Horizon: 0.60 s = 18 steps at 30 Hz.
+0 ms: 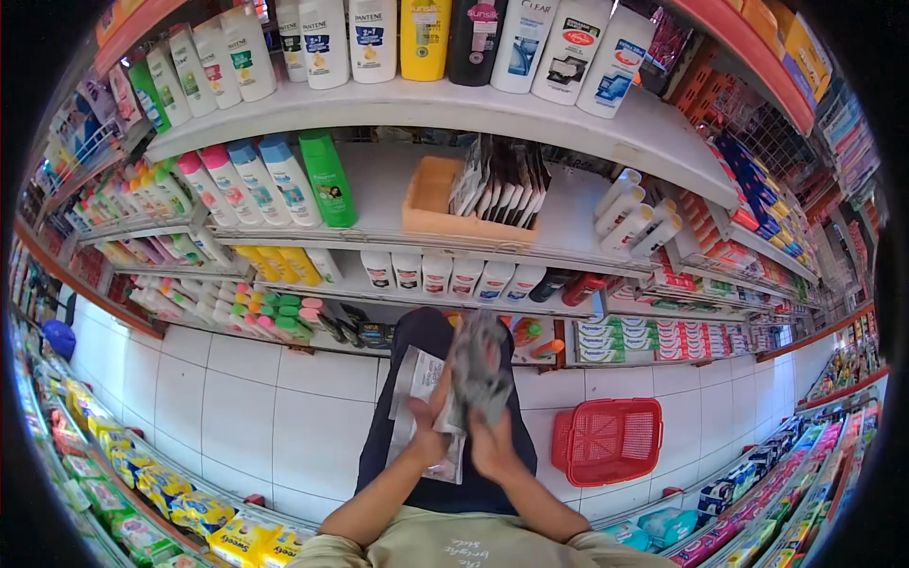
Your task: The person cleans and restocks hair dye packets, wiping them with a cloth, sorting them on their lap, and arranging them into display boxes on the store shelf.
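Above my lap, both hands are around a bundle of silver-grey sachets (481, 369), blurred by motion. My left hand (428, 435) grips its left side with the thumb standing up. At the lower right of the bundle, my right hand (494, 447) has its fingers closed on it. More silver and white sachets (417, 381) lie on my dark trousers, partly under my left hand. On the shelf ahead, an orange-tan box (437, 189) holds a row of similar dark-edged sachets (502, 185) at its right side.
A red plastic basket (608, 443) sits on the white tiled floor (312, 426) to my right. Shampoo bottles (374, 43) line the upper shelf (398, 109), with more bottles on the shelves below. Yellow packs (194, 502) fill the rack behind left.
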Available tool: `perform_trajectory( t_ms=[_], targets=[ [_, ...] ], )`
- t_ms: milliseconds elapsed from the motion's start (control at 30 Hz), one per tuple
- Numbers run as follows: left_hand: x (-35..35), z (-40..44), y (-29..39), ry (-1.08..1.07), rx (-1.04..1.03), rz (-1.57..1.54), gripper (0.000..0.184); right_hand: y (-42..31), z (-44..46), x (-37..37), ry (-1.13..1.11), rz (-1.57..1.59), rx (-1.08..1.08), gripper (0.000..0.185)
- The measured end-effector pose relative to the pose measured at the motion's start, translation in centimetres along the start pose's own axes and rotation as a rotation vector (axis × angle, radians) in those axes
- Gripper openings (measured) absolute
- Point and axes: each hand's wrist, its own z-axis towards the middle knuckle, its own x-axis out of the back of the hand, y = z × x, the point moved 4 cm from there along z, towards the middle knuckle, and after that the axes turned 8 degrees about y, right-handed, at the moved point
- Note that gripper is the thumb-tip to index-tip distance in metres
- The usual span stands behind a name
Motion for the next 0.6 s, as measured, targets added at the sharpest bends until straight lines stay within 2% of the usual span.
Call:
perform_trajectory(
  t_ms=[67,133,167,233,267,333,367,467,500,567,600],
  targets=[
    [-0.6,0.1,0.1,-0.034,-0.116,0.07,0.119,-0.6,1.9,0.8,-0.01,0.047,-0.05,0.05],
    [-0.9,0.4,0.5,-0.037,-0.163,0.03,0.124,0.0,1.9,0.5,-0.02,-0.007,0.028,0.054],
    [-0.4,0.7,0.8,-0.025,-0.135,-0.084,0.127,1.1,0.7,-0.2,-0.023,-0.087,0.127,0.056],
    [0.0,1.3,2.3,-0.012,-0.065,-0.428,0.129,-3.6,-0.6,-2.2,0.035,-0.152,0.396,0.066],
    [-0.1,1.4,3.4,-0.013,-0.024,-0.654,0.128,-3.5,-1.0,-2.5,0.014,-0.166,0.408,0.068],
    [-0.3,1.2,3.7,-0.036,-0.05,-0.645,0.125,-3.1,-1.9,-2.9,-0.022,-0.19,0.433,0.072],
    [-0.4,1.2,3.9,-0.05,-0.061,-0.638,0.123,-3.1,-1.5,-2.5,-0.007,-0.325,0.467,0.069],
    [-0.2,0.5,3.0,0.129,0.005,-0.651,0.12,-4.0,1.3,-0.5,0.198,-0.113,0.371,0.065],
    [-0.3,0.7,3.0,0.115,0.005,-0.675,0.117,-4.3,1.9,-0.1,0.188,-0.405,0.501,0.064],
    [-0.1,1.3,3.4,0.09,-0.005,-0.722,0.111,-4.6,0.5,-0.9,0.147,-0.338,0.457,0.063],
    [0.2,1.8,4.1,0.075,-0.027,-0.852,0.109,-4.6,-0.5,-1.5,0.123,-0.303,0.434,0.062]
  ],
)
